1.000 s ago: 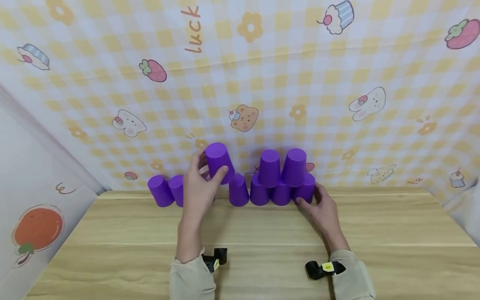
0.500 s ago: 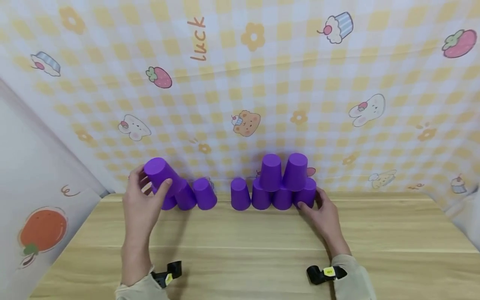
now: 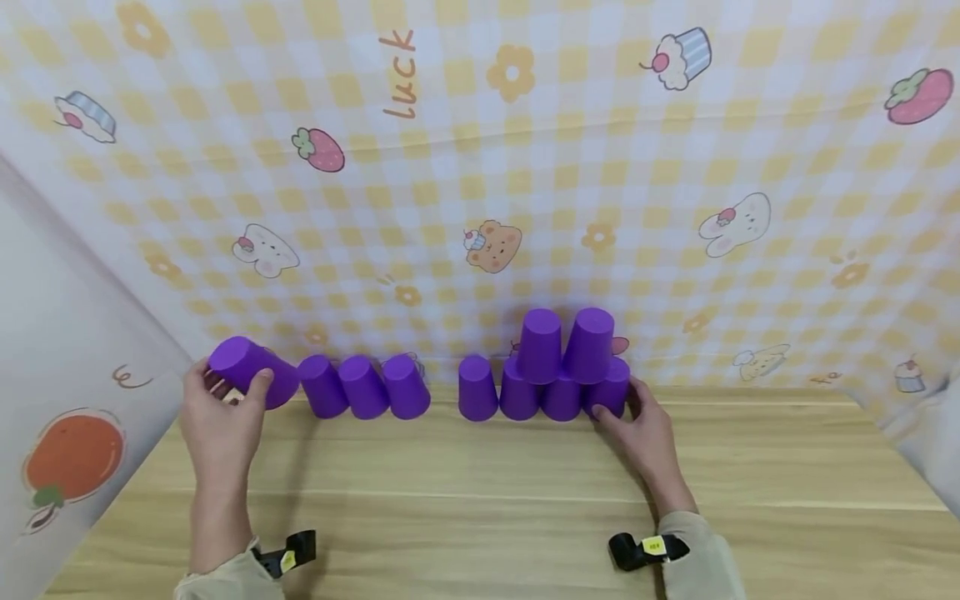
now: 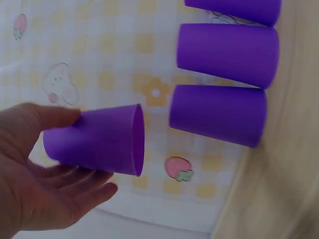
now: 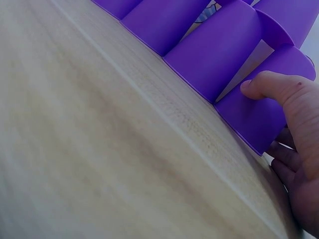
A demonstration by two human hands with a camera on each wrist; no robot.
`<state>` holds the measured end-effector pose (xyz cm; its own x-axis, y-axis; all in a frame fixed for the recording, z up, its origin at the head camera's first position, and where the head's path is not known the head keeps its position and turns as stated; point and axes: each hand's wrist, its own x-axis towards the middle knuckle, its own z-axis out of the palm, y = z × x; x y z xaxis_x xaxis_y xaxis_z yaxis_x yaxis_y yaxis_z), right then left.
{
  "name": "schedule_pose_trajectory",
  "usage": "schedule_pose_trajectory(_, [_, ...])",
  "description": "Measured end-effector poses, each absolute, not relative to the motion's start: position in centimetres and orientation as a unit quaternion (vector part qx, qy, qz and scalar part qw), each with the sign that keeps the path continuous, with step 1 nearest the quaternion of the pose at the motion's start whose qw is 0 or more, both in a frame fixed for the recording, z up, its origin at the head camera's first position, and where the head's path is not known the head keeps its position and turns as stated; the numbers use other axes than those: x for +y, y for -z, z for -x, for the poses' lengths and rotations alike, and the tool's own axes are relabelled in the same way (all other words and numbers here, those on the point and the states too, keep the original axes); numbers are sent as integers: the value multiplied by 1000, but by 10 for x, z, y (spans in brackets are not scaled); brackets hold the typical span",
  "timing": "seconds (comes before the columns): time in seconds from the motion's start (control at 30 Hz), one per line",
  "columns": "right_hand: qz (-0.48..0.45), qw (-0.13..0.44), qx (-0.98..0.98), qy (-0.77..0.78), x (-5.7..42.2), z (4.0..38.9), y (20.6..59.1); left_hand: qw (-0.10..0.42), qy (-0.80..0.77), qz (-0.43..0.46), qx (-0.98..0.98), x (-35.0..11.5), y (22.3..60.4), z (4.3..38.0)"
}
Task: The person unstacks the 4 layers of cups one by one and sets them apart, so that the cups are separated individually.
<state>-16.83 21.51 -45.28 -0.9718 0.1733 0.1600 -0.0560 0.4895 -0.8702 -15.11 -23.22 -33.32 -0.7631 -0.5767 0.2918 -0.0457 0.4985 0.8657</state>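
Note:
My left hand [image 3: 221, 437] holds an upside-down purple cup [image 3: 251, 371] at the far left, with the thumb on one side and the fingers on the other. In the left wrist view, this cup [image 4: 94, 139] is off the table, its open rim facing down toward it, apart from the nearest standing cup [image 4: 219, 114]. My right hand [image 3: 645, 429] grips the rightmost bottom cup [image 3: 611, 383] of a stack, its thumb on the front of that cup [image 5: 259, 117] in the right wrist view. Two cups, including a left upper one [image 3: 540, 346], stand on the stack's bottom row.
Three upside-down cups, the middle one [image 3: 363, 387] among them, stand side by side left of centre. A gap separates them from the bottom row's left end cup [image 3: 477, 389]. Behind the wooden table [image 3: 480, 492] hangs a checked cloth [image 3: 420, 192].
My left hand has carried its cup left and lower, from above the middle, past the three standing cups, to beyond their left end. My right hand stays on its cup.

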Motion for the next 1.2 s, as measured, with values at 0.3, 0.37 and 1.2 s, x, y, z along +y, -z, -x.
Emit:
schedule_pose_trajectory(0.3, [28, 119, -857, -500, 216, 168, 449, 274, 454, -245, -811, -254, 365, 162])
schedule_pose_trajectory(0.37, [27, 122, -859, -497, 217, 169, 449, 265, 455, -244, -814, -254, 367, 163])
schedule_pose_trajectory(1.2, [31, 118, -864, -488, 216, 169, 451, 245, 464, -221, -822, -256, 402, 185])
